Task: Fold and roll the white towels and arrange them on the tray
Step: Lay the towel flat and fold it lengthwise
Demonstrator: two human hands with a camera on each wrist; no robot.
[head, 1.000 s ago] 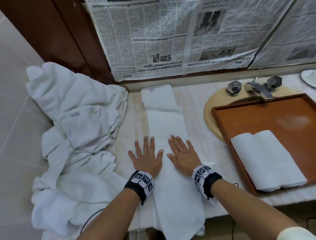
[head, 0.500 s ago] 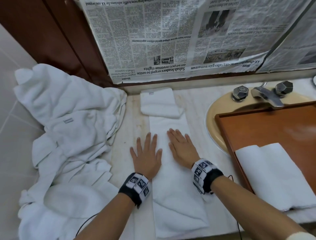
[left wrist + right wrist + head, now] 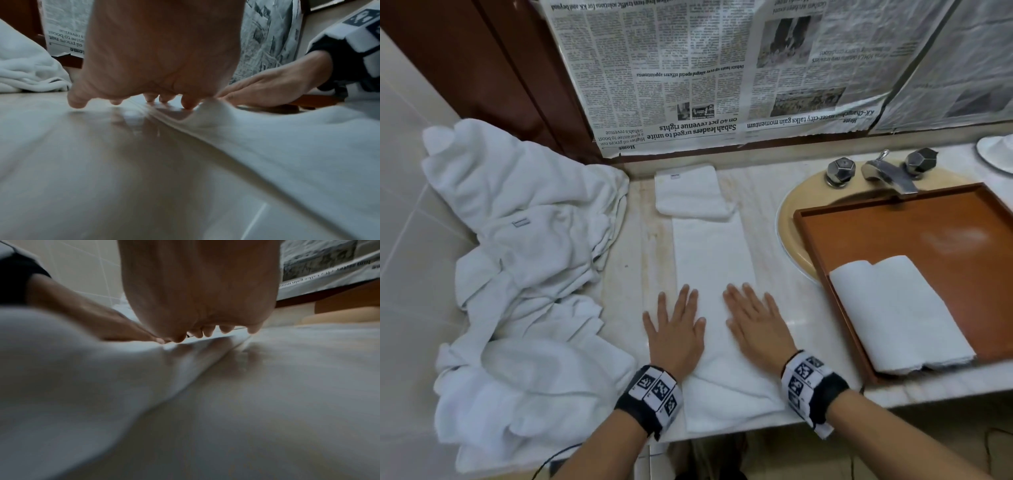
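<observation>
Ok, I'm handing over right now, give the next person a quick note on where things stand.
Left hand: flat, fingers straight, pressing the long folded towel.
Right hand: the same, on the towel's right side.
The towel lies lengthwise on the counter, far end folded over, not yet rolled.
Done: two rolled towels lie side by side on the tray, which sits over the sink.
Left: roll this towel, tray it, then work through the pile of towels at left.
</observation>
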